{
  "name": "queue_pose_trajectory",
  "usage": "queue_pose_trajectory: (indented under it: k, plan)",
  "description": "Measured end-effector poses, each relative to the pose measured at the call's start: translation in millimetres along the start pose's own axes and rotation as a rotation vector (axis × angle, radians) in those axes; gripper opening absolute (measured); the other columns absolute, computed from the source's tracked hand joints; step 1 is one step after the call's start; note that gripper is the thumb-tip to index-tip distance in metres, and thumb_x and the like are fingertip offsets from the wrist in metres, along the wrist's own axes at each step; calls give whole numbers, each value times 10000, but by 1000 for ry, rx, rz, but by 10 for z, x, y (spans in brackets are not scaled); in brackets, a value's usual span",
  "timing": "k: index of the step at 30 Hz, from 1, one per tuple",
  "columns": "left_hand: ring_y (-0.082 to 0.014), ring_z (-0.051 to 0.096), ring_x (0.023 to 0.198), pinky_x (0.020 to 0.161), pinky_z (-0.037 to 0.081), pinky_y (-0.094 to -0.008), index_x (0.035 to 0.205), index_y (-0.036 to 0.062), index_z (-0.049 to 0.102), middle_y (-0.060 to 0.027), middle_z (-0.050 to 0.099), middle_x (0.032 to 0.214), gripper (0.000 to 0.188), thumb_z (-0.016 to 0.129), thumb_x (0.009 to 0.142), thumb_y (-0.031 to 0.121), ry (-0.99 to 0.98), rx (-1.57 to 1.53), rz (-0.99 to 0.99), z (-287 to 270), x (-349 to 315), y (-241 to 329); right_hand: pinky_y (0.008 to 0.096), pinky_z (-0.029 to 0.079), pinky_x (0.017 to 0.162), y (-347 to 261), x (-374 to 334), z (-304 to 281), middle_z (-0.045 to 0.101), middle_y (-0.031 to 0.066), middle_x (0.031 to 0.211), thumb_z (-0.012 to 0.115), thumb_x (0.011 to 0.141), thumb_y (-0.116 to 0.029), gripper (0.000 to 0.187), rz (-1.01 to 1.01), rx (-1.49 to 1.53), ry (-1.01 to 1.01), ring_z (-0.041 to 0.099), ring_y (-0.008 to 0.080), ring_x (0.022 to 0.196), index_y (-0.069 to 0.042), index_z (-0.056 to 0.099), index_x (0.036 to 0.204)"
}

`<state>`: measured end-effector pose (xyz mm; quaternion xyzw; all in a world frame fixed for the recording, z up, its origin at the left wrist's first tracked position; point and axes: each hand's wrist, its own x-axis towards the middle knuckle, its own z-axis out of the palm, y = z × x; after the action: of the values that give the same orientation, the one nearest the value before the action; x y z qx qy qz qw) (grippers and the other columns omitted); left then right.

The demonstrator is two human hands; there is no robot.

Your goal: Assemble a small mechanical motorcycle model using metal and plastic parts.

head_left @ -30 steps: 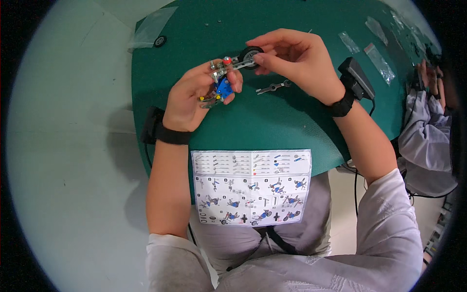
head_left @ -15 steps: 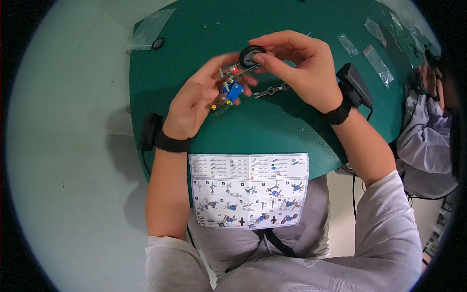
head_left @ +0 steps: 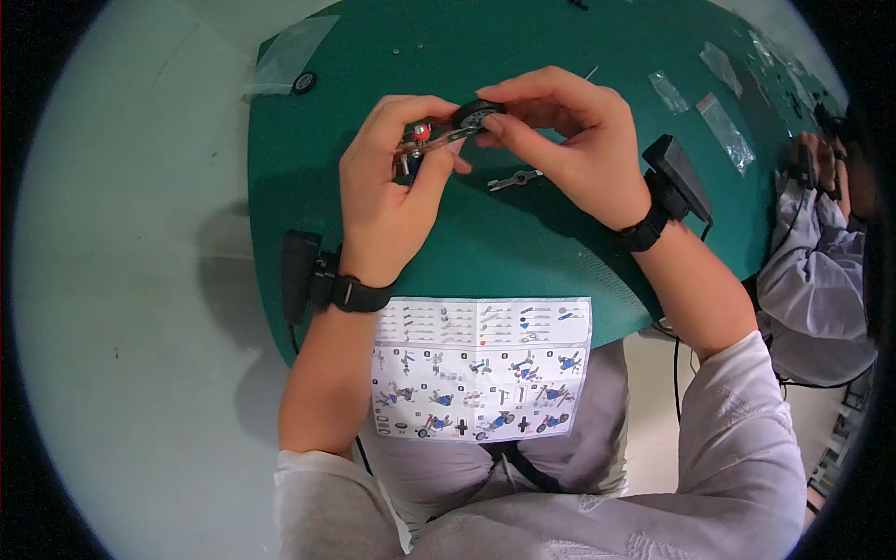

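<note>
My left hand (head_left: 392,177) is closed around a small metal model (head_left: 422,133) with a red round piece and thin metal strips; its blue part is mostly hidden behind my fingers. My right hand (head_left: 569,140) pinches a black toy wheel (head_left: 479,115) with a grey hub between thumb and fingertips. The wheel sits against the strip ends at the model's right side; whether it is attached I cannot tell. Below the right hand, a small flat metal wrench (head_left: 513,180) lies on the green table (head_left: 560,252).
A printed instruction sheet (head_left: 481,369) rests on my lap at the table edge. Another wheel (head_left: 304,83) lies by a clear plastic bag (head_left: 297,51) at far left. Small bags (head_left: 725,131) lie at far right, near another person's hands (head_left: 821,159). Tiny parts (head_left: 408,49) lie at the back.
My left hand has turned over, bringing the model's strips up to the wheel and hiding the blue part. The wheel has tilted flatter in my right hand, which has barely moved.
</note>
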<state>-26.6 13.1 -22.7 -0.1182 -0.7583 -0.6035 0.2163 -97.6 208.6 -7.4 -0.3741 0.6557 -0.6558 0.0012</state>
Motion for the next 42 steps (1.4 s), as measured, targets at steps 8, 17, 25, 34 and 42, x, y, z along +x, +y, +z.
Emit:
queue_pose_trajectory:
  k: [8,17,25,34,42]
  plan:
    - [-132,646,794,724,535,-274,1266,10,516,-97,633,1044,335,662,964,16,-99,235,78,-41,-30,32,244,579,812,64,32,-28,737,71,1080,736,900,-17,248,-72,11,-29,708,114,944,-6,731,1148]
    - [-133,637,798,704,518,-279,1202,18,518,-74,576,1021,262,655,981,42,-89,304,115,-74,-50,-13,261,596,797,30,16,-8,700,76,1042,686,901,29,270,-101,7,-74,718,141,900,-9,739,1163]
    - [-153,632,758,671,492,-284,1174,10,518,-93,564,985,196,608,1001,29,-141,406,216,-119,9,-34,234,573,768,-4,42,-27,701,83,1013,707,897,-13,254,-66,36,-127,711,132,873,-9,744,1149]
    - [-155,665,753,683,511,-284,1185,10,482,-91,584,977,150,523,1064,88,-88,142,-3,-73,-29,-3,390,553,708,252,184,-500,729,130,943,792,836,-281,250,-129,-953,-246,694,303,786,-61,743,946]
    - [-150,704,757,671,527,-263,1137,-7,519,-96,674,908,197,587,1049,156,15,-9,-191,-103,2,-55,386,536,750,157,196,-573,682,123,888,794,818,-158,169,19,-725,-445,669,302,845,-26,729,900]
